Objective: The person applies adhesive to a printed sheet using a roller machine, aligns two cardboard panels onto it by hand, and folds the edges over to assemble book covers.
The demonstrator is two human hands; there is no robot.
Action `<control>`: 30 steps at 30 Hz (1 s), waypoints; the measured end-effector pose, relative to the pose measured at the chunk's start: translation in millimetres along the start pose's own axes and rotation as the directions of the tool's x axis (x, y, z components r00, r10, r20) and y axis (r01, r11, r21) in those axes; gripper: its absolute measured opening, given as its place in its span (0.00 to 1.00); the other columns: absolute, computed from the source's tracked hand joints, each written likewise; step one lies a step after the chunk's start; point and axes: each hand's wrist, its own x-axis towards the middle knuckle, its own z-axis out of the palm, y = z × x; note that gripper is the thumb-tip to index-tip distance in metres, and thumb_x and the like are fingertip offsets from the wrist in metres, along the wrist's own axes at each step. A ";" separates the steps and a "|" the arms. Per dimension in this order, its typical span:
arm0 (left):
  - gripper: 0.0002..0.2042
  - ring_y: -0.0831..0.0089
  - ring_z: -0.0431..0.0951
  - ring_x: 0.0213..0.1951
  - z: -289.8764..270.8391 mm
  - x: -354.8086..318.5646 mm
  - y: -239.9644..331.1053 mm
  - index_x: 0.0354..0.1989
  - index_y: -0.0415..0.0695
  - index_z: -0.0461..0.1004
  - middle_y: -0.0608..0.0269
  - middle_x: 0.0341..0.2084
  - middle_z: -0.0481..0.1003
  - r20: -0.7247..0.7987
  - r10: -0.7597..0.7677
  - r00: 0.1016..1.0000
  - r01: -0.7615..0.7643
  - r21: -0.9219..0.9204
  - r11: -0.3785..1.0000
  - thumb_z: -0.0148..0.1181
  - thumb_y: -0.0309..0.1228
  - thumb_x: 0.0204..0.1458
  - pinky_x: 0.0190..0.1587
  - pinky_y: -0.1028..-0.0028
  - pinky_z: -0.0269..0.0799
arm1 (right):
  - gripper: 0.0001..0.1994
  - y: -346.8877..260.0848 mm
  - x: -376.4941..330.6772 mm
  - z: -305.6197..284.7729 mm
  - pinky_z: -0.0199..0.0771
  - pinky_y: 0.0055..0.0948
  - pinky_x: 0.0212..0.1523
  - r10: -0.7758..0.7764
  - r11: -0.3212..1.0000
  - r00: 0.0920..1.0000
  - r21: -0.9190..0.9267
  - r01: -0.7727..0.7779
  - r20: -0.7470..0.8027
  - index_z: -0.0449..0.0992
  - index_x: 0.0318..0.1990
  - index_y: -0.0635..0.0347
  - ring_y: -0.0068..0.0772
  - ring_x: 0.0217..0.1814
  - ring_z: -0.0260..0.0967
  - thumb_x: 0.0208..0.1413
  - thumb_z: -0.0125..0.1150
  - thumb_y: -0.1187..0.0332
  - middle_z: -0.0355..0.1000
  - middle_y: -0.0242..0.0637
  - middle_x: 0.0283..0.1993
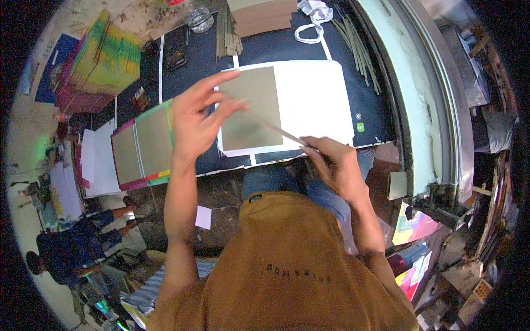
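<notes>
My right hand (334,165) pinches one end of a narrow grey-brown board strip (287,134). The strip slants up and left over the work surface, its far end smeared by motion near my left hand (196,113). My left hand's fingers are spread, with the thumb and forefinger apart, and they look blurred. Beneath both hands lies a white sheet (314,94) with rounded corners. A grey-brown rectangular board (251,88) covers its left part, and my left fingertips hover over that board's edge.
A cover with boards and coloured edges (154,140) lies left on the dark table (265,49). More strips sit in bundles (226,33) at the back and right (359,52). Far left is a yellow-green stack (107,55). A metal machine rail (430,88) borders the right. Another person (77,243) is lower left.
</notes>
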 end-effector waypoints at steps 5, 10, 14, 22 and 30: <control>0.22 0.69 0.80 0.47 64.4 30.8 -95.3 0.61 0.36 0.74 0.52 0.44 0.82 0.016 -0.177 0.984 0.177 -0.003 0.984 0.59 0.37 0.64 0.53 0.68 0.73 | 0.08 67.4 -23.2 20.0 0.73 0.27 0.31 0.130 0.985 0.991 0.108 -0.134 0.036 0.81 0.46 0.68 0.25 0.26 0.72 0.66 0.61 0.72 0.80 0.41 0.29; 0.27 0.47 0.58 0.71 113.3 -5.2 -179.3 0.67 0.34 0.64 0.40 0.66 0.64 0.040 -0.114 0.993 0.060 0.661 0.748 0.50 0.42 0.66 0.70 0.45 0.54 | 0.11 106.1 -17.8 23.9 0.63 0.18 0.22 0.411 0.884 0.895 0.313 -0.346 -0.173 0.79 0.48 0.67 0.13 0.22 0.66 0.70 0.56 0.69 0.79 0.34 0.27; 0.28 0.47 0.54 0.74 121.6 -24.5 -193.5 0.70 0.38 0.61 0.50 0.73 0.56 0.102 -0.006 0.995 -0.070 0.723 0.687 0.49 0.42 0.66 0.74 0.41 0.45 | 0.12 110.7 -5.0 36.1 0.62 0.19 0.19 0.369 0.879 0.919 0.373 -0.297 -0.140 0.77 0.53 0.67 0.15 0.18 0.64 0.70 0.55 0.69 0.79 0.35 0.27; 0.30 0.49 0.55 0.74 111.1 0.3 -182.5 0.71 0.40 0.61 0.52 0.72 0.58 0.123 -0.081 0.989 0.000 0.553 0.833 0.51 0.44 0.65 0.73 0.44 0.48 | 0.12 100.9 37.5 70.2 0.72 0.22 0.20 0.401 0.801 0.912 0.449 -0.395 0.087 0.78 0.45 0.70 0.19 0.19 0.71 0.71 0.55 0.67 0.79 0.39 0.28; 0.33 0.52 0.52 0.75 131.6 3.6 -188.4 0.73 0.44 0.60 0.57 0.75 0.56 0.279 0.121 0.953 -0.273 0.609 0.745 0.48 0.52 0.66 0.74 0.45 0.47 | 0.12 87.9 59.1 90.7 0.79 0.27 0.22 0.487 0.749 0.862 0.440 -0.495 0.141 0.78 0.43 0.75 0.27 0.21 0.77 0.68 0.55 0.70 0.80 0.44 0.27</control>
